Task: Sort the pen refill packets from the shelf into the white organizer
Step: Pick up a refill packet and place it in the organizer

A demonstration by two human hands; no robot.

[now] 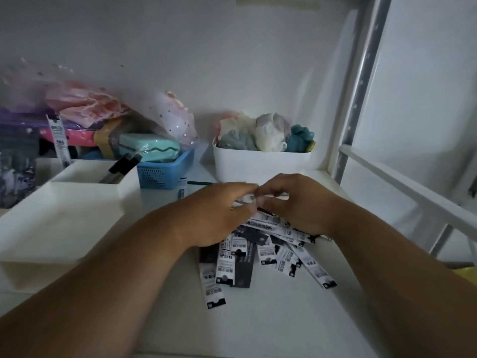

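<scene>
Together, my left hand [222, 215] and my right hand [296, 202] meet over the far end of the pile of pen refill packets [258, 251], fingers curled and pinching one packet [246, 200] between them, though blur hides the exact grip. Nearer me the packets fan out across the white shelf [258, 319]. To the left stands the white organizer [59, 223], with dark pens [121, 167] leaning in its far compartment. Beyond it sits a blue basket [165, 174], and further right a white bin [260, 164] of soft things.
</scene>
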